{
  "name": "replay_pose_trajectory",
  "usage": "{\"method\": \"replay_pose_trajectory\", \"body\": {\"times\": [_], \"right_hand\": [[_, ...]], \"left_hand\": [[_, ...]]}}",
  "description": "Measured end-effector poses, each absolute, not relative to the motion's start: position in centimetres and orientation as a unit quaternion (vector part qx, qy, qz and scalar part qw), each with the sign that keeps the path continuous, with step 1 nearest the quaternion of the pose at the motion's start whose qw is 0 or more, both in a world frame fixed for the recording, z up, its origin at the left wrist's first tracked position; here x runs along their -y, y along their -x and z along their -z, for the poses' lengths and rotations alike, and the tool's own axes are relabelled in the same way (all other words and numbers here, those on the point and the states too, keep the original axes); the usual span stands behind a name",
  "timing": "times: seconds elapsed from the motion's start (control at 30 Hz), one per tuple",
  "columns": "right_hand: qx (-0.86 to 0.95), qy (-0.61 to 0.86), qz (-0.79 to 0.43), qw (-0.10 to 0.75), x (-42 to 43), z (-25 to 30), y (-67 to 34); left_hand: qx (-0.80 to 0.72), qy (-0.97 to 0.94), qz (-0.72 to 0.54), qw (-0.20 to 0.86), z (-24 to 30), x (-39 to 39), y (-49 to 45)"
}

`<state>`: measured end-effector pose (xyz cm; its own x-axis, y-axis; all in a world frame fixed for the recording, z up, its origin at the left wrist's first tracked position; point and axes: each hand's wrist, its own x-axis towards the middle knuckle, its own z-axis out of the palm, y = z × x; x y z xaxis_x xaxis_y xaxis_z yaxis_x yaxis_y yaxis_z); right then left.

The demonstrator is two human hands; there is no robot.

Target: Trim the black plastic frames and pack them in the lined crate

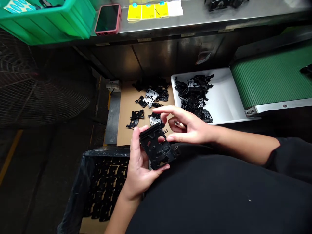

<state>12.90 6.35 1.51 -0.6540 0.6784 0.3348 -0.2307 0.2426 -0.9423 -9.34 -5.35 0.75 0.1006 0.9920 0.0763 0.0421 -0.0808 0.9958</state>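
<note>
1. The left hand (138, 164) is curled around a flat black plastic frame with cut-out openings (157, 149). Its thumb lies along the frame's left edge and its fingertips hook under the lower edge, holding the frame tilted above the person's lap.
2. The right hand (188, 126) is open and grips nothing. Its fingers stretch leftward, just above and right of the frame. One fingertip reaches the frame's right edge, but whether it touches cannot be told.
3. Below the left hand stands a crate lined with a black plastic bag (80, 182), with rows of similar black pieces inside.
4. Beyond the hands lies a brown cardboard sheet (124, 130) with loose black and silvery parts (151, 97) scattered on it.
5. Just right of the cardboard, a white tray (224, 97) holds a heap of black plastic parts (193, 96). A green ribbed conveyor belt (273, 78) ends at the tray's right side.
6. Farther back, a grey metal shelf (195, 19) carries a green plastic bin (60, 22), a phone in a pink case (107, 19) and a strip of yellow labels (148, 11).
7. A round wire fan guard (36, 87) sits at far left, in shadow.
</note>
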Motion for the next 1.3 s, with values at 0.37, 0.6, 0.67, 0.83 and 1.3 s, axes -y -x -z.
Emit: {"method": "replay_pose_trajectory", "body": {"times": [0.37, 0.6, 0.67, 0.83, 1.3], "right_hand": [[0.721, 0.141, -0.518, 0.438, -5.7, -1.0, -14.8], [0.597, 0.252, -0.625, 0.435, -5.5, -1.0, -14.9], [0.567, 0.279, -0.639, 0.438, -5.7, -1.0, -15.1], [0.534, 0.324, -0.653, 0.428, -6.0, -1.0, -16.0], [0.73, 0.186, -0.481, 0.448, -7.5, 0.2, -20.7]], "left_hand": [[-0.537, -0.488, -0.518, 0.453, -1.6, 4.4, 7.4], [-0.549, -0.301, -0.51, 0.591, -3.6, 2.3, 5.2], [-0.543, -0.258, -0.497, 0.626, -3.9, 1.5, 4.7], [-0.524, -0.206, -0.473, 0.677, -4.0, 0.1, 3.4], [-0.519, -0.465, -0.476, 0.537, -0.4, -0.1, 2.3]]}}
